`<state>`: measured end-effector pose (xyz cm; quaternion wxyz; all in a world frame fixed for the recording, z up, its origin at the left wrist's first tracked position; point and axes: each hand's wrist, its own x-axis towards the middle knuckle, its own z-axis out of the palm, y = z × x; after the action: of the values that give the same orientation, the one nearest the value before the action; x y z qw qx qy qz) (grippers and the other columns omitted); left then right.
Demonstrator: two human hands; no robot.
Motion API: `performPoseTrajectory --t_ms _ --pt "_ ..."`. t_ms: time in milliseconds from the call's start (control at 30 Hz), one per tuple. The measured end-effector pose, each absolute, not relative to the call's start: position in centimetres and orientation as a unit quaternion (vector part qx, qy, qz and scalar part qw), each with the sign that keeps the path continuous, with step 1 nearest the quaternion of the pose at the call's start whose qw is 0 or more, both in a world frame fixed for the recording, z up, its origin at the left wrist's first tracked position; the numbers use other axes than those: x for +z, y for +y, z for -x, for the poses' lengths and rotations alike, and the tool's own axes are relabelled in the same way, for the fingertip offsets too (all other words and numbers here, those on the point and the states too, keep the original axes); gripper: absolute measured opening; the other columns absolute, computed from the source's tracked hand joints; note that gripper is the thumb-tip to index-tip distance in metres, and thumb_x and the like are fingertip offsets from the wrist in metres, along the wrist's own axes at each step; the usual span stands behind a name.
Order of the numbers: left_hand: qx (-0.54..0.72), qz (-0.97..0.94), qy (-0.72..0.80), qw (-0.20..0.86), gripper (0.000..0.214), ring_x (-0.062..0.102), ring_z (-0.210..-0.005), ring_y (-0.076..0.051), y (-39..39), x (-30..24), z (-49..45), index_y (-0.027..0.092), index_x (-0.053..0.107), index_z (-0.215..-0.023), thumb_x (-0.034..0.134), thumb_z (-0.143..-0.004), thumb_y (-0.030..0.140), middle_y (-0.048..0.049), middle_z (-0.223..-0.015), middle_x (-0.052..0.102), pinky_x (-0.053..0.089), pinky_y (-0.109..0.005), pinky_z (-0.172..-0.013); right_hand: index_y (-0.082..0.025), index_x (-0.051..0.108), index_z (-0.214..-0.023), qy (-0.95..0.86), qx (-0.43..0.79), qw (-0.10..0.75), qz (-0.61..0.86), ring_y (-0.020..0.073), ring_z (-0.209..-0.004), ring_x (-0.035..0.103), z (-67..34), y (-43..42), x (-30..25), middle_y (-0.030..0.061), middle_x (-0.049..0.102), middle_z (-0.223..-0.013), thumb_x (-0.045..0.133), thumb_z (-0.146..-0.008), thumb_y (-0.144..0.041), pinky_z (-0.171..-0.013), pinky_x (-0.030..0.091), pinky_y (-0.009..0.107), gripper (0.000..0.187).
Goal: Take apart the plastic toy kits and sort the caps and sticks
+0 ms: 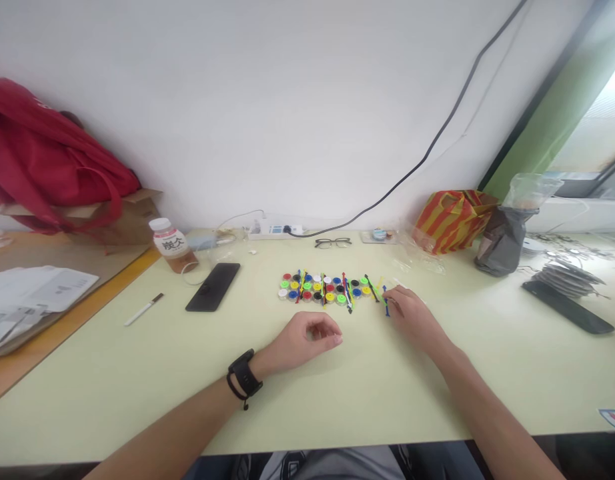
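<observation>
My right hand (410, 313) is closed at the right end of a colourful group, its fingertips on a blue double-ended arrow-shaped plastic stick (386, 308). Rows of small round discs in white, red, blue, green, yellow and black, such as the green disc (341, 300), lie to its left. Several arrow-shaped sticks rest across or between them, among them a black stick (371, 288). In front of the rows rests my left hand (307, 337), loosely curled with a small gap between thumb and fingers. Nothing shows in it.
On the left are a phone (213, 287), a drink bottle (173, 247) and a white-and-brown stick (144, 310). Eyeglasses (332, 243) and a power strip (275, 231) lie near the wall. At right stand a striped bag (452, 220), a grey bag (500, 243) and stacked discs (562, 277).
</observation>
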<state>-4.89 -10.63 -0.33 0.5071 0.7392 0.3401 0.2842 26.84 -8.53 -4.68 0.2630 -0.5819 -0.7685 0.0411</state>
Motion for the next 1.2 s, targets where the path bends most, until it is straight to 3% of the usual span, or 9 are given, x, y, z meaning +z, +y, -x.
performPoseTrajectory --t_ms 200,367,567,833,1200 --pt "0.283 -0.742 0.343 0.503 0.030 0.061 -0.079 -0.016 -10.6 -0.3 4.9 0.016 0.074 -0.094 0.073 -0.091 0.045 -0.0063 -0.089 0.072 0.049 -0.028 -0.074 -0.021 0.068 -0.092 -0.766 0.049 0.259 0.586 0.0275 -0.096 0.066 -27.4 -8.4 -4.8 0.0112 0.071 -0.101 0.045 -0.094 -0.016 -0.086 0.051 0.040 0.024" --pt "0.284 -0.742 0.343 0.501 0.030 0.061 -0.078 -0.016 -10.6 -0.3 4.8 0.016 0.075 -0.094 0.073 -0.091 0.046 -0.0062 -0.088 0.072 0.049 -0.029 -0.074 -0.021 0.066 -0.100 -0.761 0.044 0.262 0.592 0.0287 -0.102 0.065 -27.7 -8.3 -5.0 0.0111 0.070 -0.103 0.046 -0.093 -0.015 -0.087 0.052 0.040 0.022" --pt "0.291 -0.740 0.343 0.500 0.031 0.062 -0.078 -0.017 -10.6 -0.3 4.8 0.016 0.075 -0.094 0.073 -0.090 0.047 -0.0066 -0.087 0.072 0.050 -0.029 -0.074 -0.022 0.064 -0.087 -0.771 0.038 0.266 0.578 0.0285 -0.098 0.065 -28.0 -8.0 -5.1 0.0105 0.068 -0.096 0.045 -0.095 -0.017 -0.088 0.051 0.042 0.022" --pt "0.284 -0.740 0.347 0.501 0.030 0.062 -0.079 -0.017 -10.5 -0.4 4.9 0.016 0.075 -0.095 0.073 -0.091 0.045 -0.0067 -0.089 0.073 0.050 -0.029 -0.075 -0.024 0.059 -0.096 -0.744 0.039 0.338 0.576 0.0292 -0.098 0.059 -27.5 -8.7 -4.0 0.0110 0.065 -0.102 0.045 -0.101 -0.030 -0.085 0.051 0.043 0.016" --pt "0.289 -0.740 0.341 0.502 0.031 0.063 -0.079 -0.017 -10.5 -0.5 4.8 0.016 0.075 -0.093 0.074 -0.090 0.047 -0.0070 -0.088 0.073 0.051 -0.030 -0.075 -0.025 0.054 -0.091 -0.722 0.073 0.378 0.576 0.0290 -0.097 0.057 -26.2 -9.0 -3.2 0.0101 0.064 -0.099 0.038 -0.106 -0.047 -0.086 0.048 0.044 0.030"
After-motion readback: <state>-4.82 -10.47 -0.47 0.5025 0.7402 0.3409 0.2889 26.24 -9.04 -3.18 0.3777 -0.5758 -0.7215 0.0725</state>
